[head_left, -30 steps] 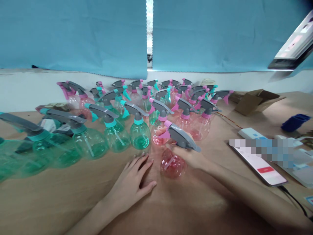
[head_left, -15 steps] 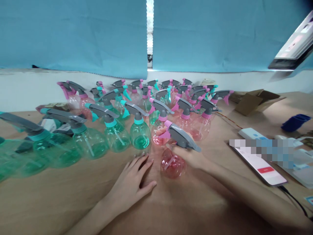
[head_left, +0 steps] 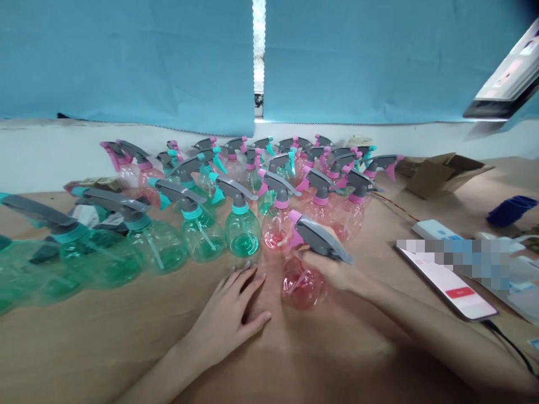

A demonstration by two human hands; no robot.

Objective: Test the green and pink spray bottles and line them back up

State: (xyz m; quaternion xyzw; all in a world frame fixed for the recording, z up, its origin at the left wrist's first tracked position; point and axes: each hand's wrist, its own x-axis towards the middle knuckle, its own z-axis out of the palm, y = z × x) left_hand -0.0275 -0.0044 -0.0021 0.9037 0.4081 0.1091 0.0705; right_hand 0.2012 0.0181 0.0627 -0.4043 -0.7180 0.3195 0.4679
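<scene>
My right hand (head_left: pixel 332 269) is wrapped round the neck of a pink spray bottle (head_left: pixel 302 286) with a grey and pink trigger head. That bottle is close to upright, and whether its base touches the table cannot be made out. Flat on the table (head_left: pixel 202 348) to its left lies my left hand (head_left: pixel 231 311), fingers spread and holding nothing. Just beyond the left fingertips stands a green spray bottle (head_left: pixel 243 233) with a turquoise collar. Behind the held bottle is another pink spray bottle (head_left: pixel 275 227), partly covered by my right fingers.
Many more green and pink spray bottles stand in rows toward the wall and along the left. On the right are a phone (head_left: pixel 446 280) with a cable, a white box (head_left: pixel 435 229), an open cardboard box (head_left: pixel 442 174) and a dark blue object (head_left: pixel 511 211).
My right hand and the pink spray bottle in it have shifted slightly to the right and toward me. My left hand stays in place on the table.
</scene>
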